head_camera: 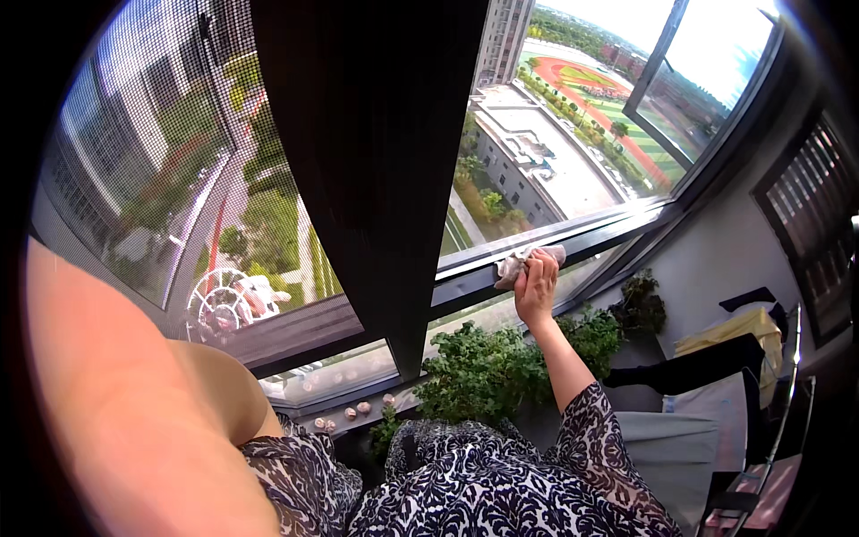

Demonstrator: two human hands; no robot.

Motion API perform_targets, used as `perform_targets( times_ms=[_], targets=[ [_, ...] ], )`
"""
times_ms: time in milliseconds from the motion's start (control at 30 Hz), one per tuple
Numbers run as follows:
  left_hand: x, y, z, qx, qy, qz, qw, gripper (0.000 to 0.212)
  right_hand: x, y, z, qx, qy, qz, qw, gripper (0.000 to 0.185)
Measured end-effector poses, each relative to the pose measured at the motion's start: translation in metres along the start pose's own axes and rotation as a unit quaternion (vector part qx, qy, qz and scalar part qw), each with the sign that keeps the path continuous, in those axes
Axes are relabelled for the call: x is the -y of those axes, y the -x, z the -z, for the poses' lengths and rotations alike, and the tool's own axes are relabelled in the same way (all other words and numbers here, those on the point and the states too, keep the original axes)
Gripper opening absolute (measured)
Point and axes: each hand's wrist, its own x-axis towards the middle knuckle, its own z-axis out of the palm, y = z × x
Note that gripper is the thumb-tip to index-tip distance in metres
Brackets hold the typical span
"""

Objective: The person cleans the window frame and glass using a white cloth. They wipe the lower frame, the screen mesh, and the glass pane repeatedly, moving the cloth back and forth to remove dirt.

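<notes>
My right hand (535,287) grips a crumpled pale cloth (513,267) and presses it against the dark window rail (463,288). The cloth sticks out on both sides of my fingers. Below the wrist grows a leafy green plant (480,362), close to the window. My left arm (141,376) is raised large along the left side, and its hand is out of view. Beside that arm stands a window with an insect screen (181,141). A wide dark post (369,148) divides the two windows.
An outward-opened window sash (661,87) is at the upper right. Several garlic-like bulbs (363,407) lie on the sill at lower left. To the right, clothes (678,436) hang over a metal drying rack (782,409). A white round grille (221,305) shows behind the screen.
</notes>
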Motion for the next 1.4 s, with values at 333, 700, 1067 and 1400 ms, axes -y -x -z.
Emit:
perform_targets(
  times_ms=[333, 700, 1067, 1400],
  targets=[
    [0.000, -0.018, -0.068, -0.021, -0.036, -0.034, 0.999, 0.073, 0.006, 0.007, 0.007, -0.005, 0.004, -0.061, 0.998, 0.023],
    [-0.007, -0.011, -0.065, -0.015, -0.039, -0.014, 0.999, 0.074, 0.117, 0.023, -0.013, 0.083, -0.103, 0.017, 0.991, 0.034],
    [0.013, 0.022, -0.061, 0.024, -0.078, -0.099, 0.992, 0.058, 0.056, 0.011, -0.005, 0.078, -0.095, 0.141, 0.982, 0.043],
    [0.009, 0.029, -0.072, -0.062, -0.068, -0.065, 0.994, 0.063, -0.068, -0.003, 0.027, -0.013, 0.037, -0.014, 0.999, 0.030]
  ],
)
